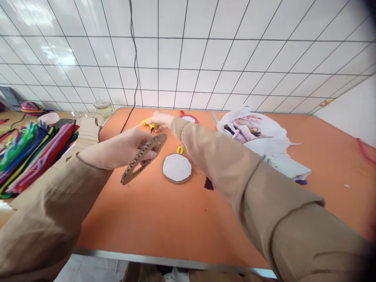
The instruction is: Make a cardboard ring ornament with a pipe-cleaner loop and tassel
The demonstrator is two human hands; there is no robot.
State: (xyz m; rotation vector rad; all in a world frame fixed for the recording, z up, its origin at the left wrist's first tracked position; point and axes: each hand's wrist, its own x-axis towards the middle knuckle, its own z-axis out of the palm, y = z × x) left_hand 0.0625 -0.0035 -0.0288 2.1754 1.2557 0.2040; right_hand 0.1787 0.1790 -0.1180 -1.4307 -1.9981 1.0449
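My left hand (129,147) is closed around a corrugated cardboard ring (131,167), held tilted above the orange table. At the far side of the table, my right hand (161,118) grips a yellow glue gun (151,125), with a pale glue stick poking out toward the left. Between my forearms lies a white disc with a cardboard rim (177,168), flat on the table, with a small yellow loop (180,150) at its top. Partly behind my right wrist is a red-rimmed white disc (189,118) with a red loop.
Colourful pipe cleaners (38,156) and cardboard pieces (86,135) lie at the left. A glass jar (103,107) stands by the tiled wall. White plastic bags (264,133) sit at the back right. A black cord (135,58) hangs down the wall, and a dark purple scrap (208,183) lies under my right sleeve.
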